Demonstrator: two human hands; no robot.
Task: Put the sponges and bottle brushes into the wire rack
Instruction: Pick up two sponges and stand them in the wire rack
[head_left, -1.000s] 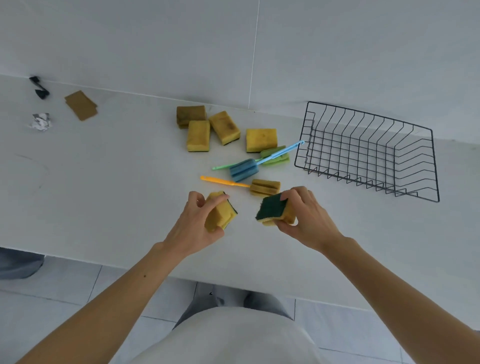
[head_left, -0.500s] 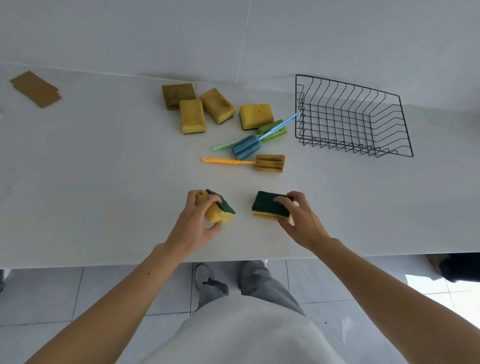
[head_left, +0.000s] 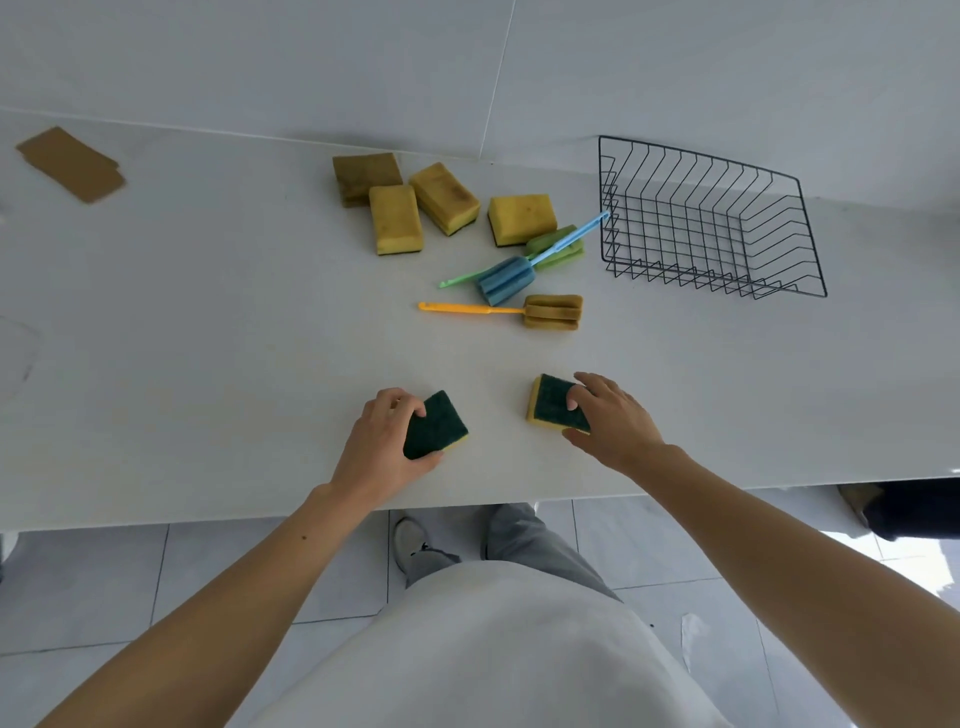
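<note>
My left hand (head_left: 379, 452) grips a yellow sponge with a green scouring face (head_left: 435, 423), flat on the white counter. My right hand (head_left: 613, 421) rests on a second green-faced sponge (head_left: 551, 404), fingers around its right side. Several more yellow sponges lie further back: one dark (head_left: 363, 174), two in the middle (head_left: 396, 219) (head_left: 445, 196), one on the right (head_left: 522, 218). A blue bottle brush (head_left: 504, 278), a green one (head_left: 558, 243) and an orange one (head_left: 551, 312) lie between them and my hands. The black wire rack (head_left: 711, 218) stands empty at the back right.
Brown cardboard pieces (head_left: 70, 163) lie at the far left of the counter (head_left: 182, 338). A white wall rises right behind the counter. The counter's front edge runs just below my wrists, with tiled floor and my legs beneath.
Both sponges were held tilted above the counter; now they lie flat on it, green face up, under my hands. The camera view has shifted to the right.
</note>
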